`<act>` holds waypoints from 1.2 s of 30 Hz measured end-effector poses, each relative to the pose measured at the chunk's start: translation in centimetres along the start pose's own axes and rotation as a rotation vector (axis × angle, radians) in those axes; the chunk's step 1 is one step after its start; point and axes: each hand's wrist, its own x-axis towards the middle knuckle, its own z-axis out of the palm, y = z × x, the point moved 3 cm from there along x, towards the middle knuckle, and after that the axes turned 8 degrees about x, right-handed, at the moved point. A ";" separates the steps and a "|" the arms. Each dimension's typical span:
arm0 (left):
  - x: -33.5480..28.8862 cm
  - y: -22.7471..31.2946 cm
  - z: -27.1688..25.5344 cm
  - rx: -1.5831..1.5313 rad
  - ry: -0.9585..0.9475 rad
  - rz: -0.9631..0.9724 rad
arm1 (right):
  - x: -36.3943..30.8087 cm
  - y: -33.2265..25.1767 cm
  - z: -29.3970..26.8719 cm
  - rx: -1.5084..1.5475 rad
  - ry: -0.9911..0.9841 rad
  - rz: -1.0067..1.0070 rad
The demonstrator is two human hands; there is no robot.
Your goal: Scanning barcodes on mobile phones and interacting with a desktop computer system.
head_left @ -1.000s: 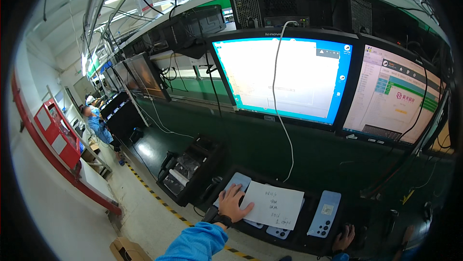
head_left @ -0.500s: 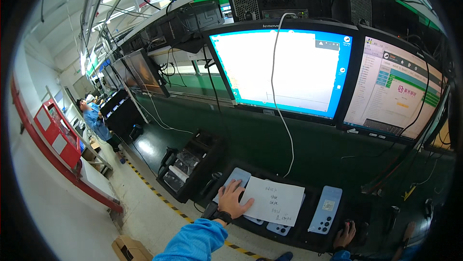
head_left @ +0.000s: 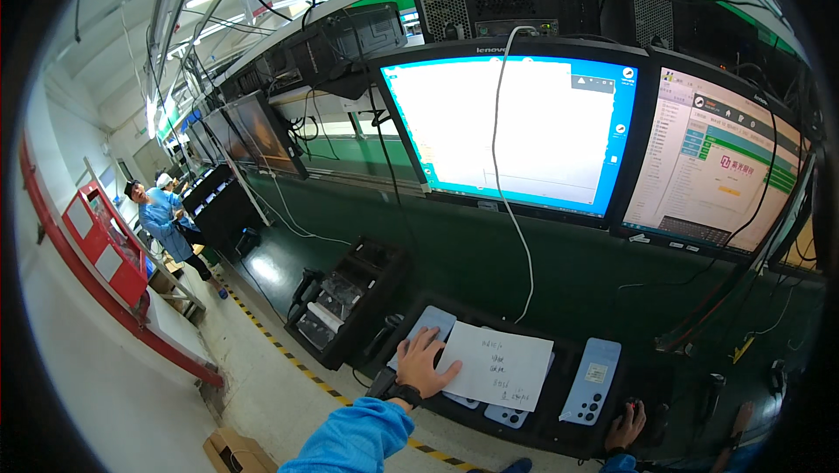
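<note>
My left hand, fingers spread, lies on a light-blue phone and the left edge of a handwritten sheet of white paper. Under the sheet, other light-blue phones stick out at its lower edge, one showing its camera lenses. To the right lies another light-blue phone with a small label, back side up. My right hand is curled over a dark computer mouse with a small red light; the fingers hide most of it. The phones rest on a black tray or mat.
Behind the phones stand a large monitor and a second monitor, with a white cable hanging down. A black bin holds dark parts at left. Another forearm shows at far right. A person in blue stands down the aisle.
Both my hands keep their places, as do the paper and phones. Down the aisle, the person in blue has shifted a little left and turned.
</note>
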 end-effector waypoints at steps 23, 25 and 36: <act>-0.3 -0.2 0.2 0.001 0.004 -0.009 | -0.2 0.2 -0.3 0.020 -0.019 0.001; -0.2 -0.2 0.3 0.000 -0.003 -0.007 | -0.1 0.2 -0.4 0.025 -0.030 0.031; -0.3 -0.1 0.2 0.003 -0.006 -0.007 | -0.1 0.7 -0.1 -0.011 -0.044 0.061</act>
